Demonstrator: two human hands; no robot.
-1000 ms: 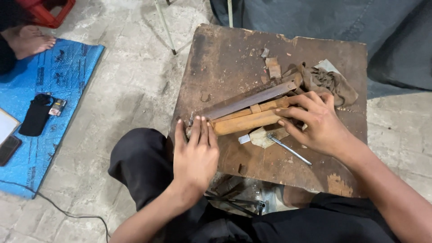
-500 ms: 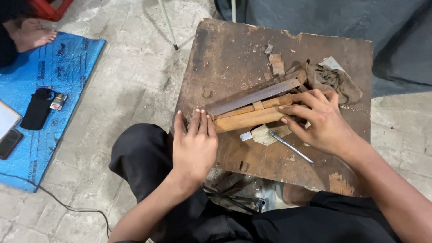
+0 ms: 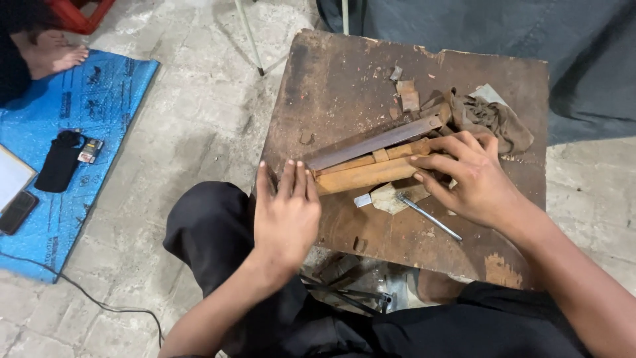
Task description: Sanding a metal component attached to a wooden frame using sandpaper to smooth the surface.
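Nothing moved; rag and rod flank wooden bars.

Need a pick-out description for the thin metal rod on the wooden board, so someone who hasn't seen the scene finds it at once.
Start at the worn brown wooden board in front of the seated person. Go to its near right part, just below the right hand and the long wooden strips both hands press on. The thin metal rod lies there diagonally, one end on a pale scrap; it is the only slim, shiny, round piece among flat wood.
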